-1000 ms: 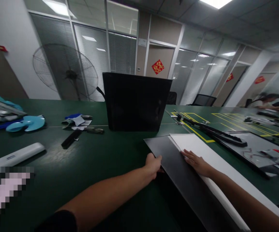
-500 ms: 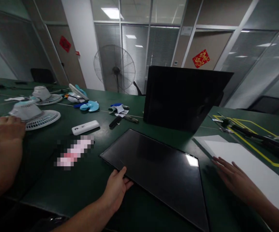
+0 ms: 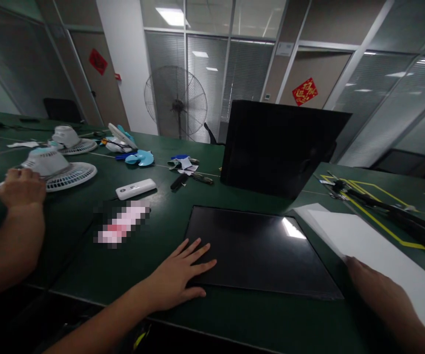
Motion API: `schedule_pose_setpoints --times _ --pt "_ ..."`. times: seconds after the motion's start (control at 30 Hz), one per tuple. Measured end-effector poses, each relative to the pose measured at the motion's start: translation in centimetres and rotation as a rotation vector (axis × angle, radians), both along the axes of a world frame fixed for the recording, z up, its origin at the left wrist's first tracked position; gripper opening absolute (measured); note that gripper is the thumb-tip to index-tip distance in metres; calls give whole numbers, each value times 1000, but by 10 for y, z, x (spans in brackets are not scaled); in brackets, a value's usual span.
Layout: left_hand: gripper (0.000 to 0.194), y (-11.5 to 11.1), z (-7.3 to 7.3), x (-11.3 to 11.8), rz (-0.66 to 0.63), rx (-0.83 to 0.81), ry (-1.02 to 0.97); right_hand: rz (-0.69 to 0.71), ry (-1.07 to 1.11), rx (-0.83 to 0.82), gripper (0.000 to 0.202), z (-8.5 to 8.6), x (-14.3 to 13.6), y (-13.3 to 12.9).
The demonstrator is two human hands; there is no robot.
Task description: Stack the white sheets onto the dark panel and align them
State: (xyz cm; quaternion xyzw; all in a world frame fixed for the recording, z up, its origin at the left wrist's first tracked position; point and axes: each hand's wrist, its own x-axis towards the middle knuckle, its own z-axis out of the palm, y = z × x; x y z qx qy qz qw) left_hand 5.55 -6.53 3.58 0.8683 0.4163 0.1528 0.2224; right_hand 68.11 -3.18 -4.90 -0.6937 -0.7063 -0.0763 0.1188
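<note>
Our left hand (image 3: 177, 278) now lies flat with fingers spread loose on the near left corner of the flat black glossy panel (image 3: 260, 248), no longer gripping its edge. The panel has turned squarer on the green bench (image 3: 87, 231). Our right hand (image 3: 378, 295) now rests on the white sheet (image 3: 378, 250) at right; its fingers' state we cannot tell.

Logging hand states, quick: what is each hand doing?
Left hand: open, flat on the black panel.
Right hand: on the white sheet; grip cannot be told.

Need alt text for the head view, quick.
Left hand lies flat, fingers spread, on the near left corner of a dark flat panel on a green table. Right hand rests on a white sheet beside it.
</note>
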Motion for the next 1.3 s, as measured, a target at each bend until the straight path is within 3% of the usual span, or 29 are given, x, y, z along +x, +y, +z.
schedule_pose_setpoints --times 0.1,0.3,0.37,0.5,0.6,0.73,0.8,0.87,1.03,1.13,1.2,1.3 --pt "64 13 -4 -7 -23 45 60 -60 -72 -147 58 17 -28 -18" --pt "53 22 -18 -24 50 100 121 302 -136 -95 60 31 -129 -43" --pt "62 18 -25 -28 144 167 115 408 -144 -108 63 30 -173 -44" --pt "97 10 -33 -29 292 406 -8 549 -123 -194 67 37 -251 -35" --pt "97 8 -27 -28 246 550 5 626 -90 -246 65 50 -291 -25" --pt "109 5 -23 -27 218 706 -74 669 -44 -303 54 67 -321 -15" --pt "105 4 -26 -25 245 778 -106 668 -25 -316 49 72 -328 -13" --pt "90 4 -28 -22 309 783 -41 661 2 -316 46 76 -331 -13" --pt "33 11 -27 -16 453 581 118 662 40 -317 45 76 -322 -17" --pt "21 15 -24 -18 362 427 129 704 37 -318 48 64 -298 -8" --pt "38 17 -24 -21 272 271 124 572 12 -245 50 53 -267 4" --pt "53 18 -26 -24 256 114 76 152 -40 -64 62 44 -198 21"
